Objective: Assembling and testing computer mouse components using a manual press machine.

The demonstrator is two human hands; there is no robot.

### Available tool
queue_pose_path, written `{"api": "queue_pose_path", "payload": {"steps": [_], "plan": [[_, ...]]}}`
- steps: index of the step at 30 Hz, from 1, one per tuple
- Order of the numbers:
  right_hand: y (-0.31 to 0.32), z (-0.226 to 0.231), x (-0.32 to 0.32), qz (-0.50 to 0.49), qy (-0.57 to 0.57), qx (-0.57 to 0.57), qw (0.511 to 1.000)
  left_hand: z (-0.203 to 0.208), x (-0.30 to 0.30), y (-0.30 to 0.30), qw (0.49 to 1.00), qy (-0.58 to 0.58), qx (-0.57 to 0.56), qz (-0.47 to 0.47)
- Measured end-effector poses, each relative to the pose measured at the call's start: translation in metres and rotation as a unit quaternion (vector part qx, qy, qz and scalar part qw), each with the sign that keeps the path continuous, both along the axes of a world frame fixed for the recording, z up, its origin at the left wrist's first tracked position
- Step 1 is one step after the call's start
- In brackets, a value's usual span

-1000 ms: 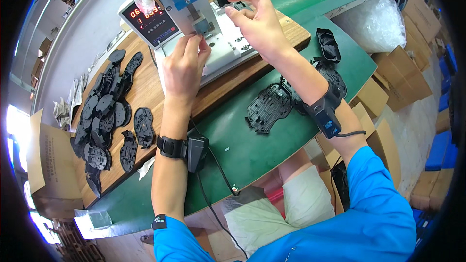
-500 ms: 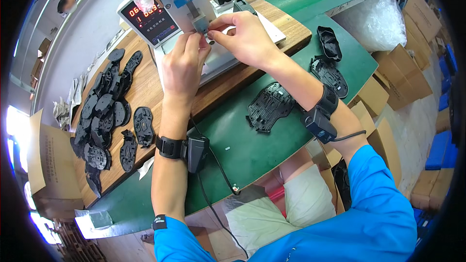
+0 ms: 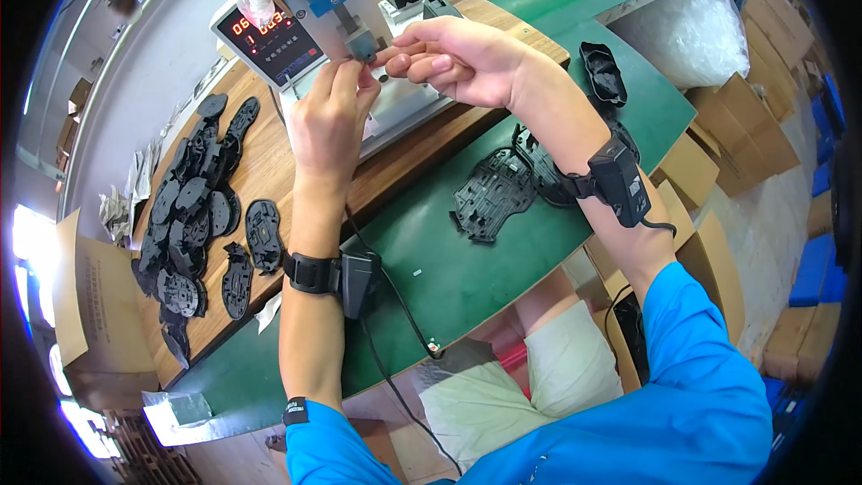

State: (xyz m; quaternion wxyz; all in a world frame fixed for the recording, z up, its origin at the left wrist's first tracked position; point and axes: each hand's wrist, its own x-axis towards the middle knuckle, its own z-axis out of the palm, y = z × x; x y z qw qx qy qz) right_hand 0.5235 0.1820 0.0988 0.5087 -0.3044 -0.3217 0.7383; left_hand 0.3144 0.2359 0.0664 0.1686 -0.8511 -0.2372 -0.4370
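Both hands meet under the head of a small bench press [image 3: 346, 13]. My left hand [image 3: 330, 117] is closed in a pinch just below the press's square metal tip [image 3: 361, 43]; whatever lies between its fingertips is hidden. From the right, my right hand [image 3: 462, 63] reaches to the same spot, palm partly turned up, its fingers curled and one fingertip close to the left fingertips. Anything it grips is too small to make out. Beside the press, a control box [image 3: 274, 40] shows lit red digits.
Black moulded plastic shells [image 3: 189, 207] lie heaped on the wooden board at left. More black shells [image 3: 494, 193] rest on the green table [image 3: 422, 314] under my right forearm. A black tray-like part [image 3: 603, 74] sits farther right. Cardboard boxes [image 3: 745, 126] stand beyond the table.
My right hand has rolled over, showing more of its palm and curled fingers, and its forearm has turned. My left hand keeps its pinch by the press tip. The view has shifted slightly.
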Motion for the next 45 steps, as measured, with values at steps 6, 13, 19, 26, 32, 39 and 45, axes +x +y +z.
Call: {"api": "queue_pose_path", "payload": {"steps": [6,13,19,26,32,39,45], "plan": [[0.006,-0.005,0.003,0.003,0.074,-0.03,0.997,-0.001,-0.001,0.002,1.0,-0.003,0.002,-0.001],[0.001,-0.003,0.002,0.0,0.091,-0.048,0.995,0.001,0.001,-0.001,1.0,-0.009,-0.001,-0.013],[0.004,-0.007,0.003,-0.012,0.027,-0.02,0.999,0.0,0.001,0.0,1.0,-0.011,-0.004,-0.006],[-0.002,-0.006,-0.002,-0.047,-0.07,0.019,0.996,0.001,0.001,-0.001,1.0,-0.008,-0.007,-0.007],[-0.007,-0.003,-0.001,-0.063,-0.115,0.046,0.99,0.0,0.001,0.0,1.0,-0.008,-0.01,-0.008],[-0.006,-0.006,0.0,-0.066,-0.146,0.07,0.985,0.002,-0.001,-0.002,1.0,0.0,-0.021,-0.01],[-0.003,-0.013,0.003,-0.082,-0.148,0.104,0.98,0.001,-0.001,-0.001,1.0,-0.005,-0.022,-0.011]]}}
